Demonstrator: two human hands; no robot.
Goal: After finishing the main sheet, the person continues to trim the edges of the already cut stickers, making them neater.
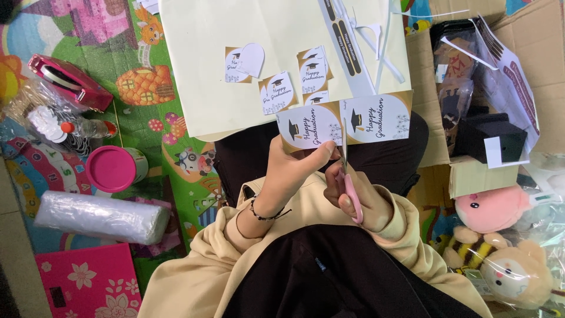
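**Scissors on the sticker strip**

Right now the left hand (288, 176) pinches the lower edge of a paper strip (344, 123), thumb closed on top of the left label. That strip carries two white, gold-cornered labels, each with a black graduation cap and script. Just beside it, the right hand (359, 200) is curled shut around pink-handled scissors (348, 176), whose blades rise between the two labels. Behind lies a cream sheet (206, 65) with smaller cut labels.
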